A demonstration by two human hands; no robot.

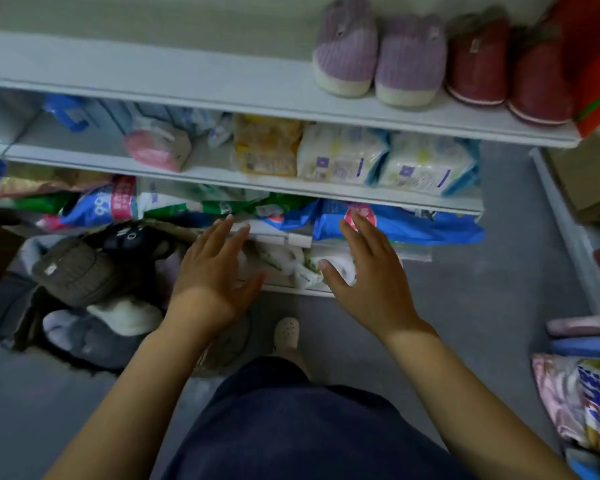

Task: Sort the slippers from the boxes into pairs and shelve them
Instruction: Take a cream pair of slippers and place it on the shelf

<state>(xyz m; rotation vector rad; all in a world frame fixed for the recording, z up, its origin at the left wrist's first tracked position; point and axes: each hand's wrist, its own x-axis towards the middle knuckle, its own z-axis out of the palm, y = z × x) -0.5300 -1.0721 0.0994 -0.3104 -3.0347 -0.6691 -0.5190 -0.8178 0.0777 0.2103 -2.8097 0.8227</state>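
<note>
So, between pairs: purple pair (pixel 378 60) and red pair (pixel 506 71) parked side by side on top shelf (pixel 153 76). Left hand (pixel 210 271) and right hand (pixel 368 271) both spread wide, holding nothing. Next up, probably: digging a matching pair out of the box (pixel 84 292) down left.

purple slippers (pixel 378 53): ribbed plush cloth | top shelf (pixel 153 74): smooth matt white | packets (pixel 340 155): glossy plastic
</note>
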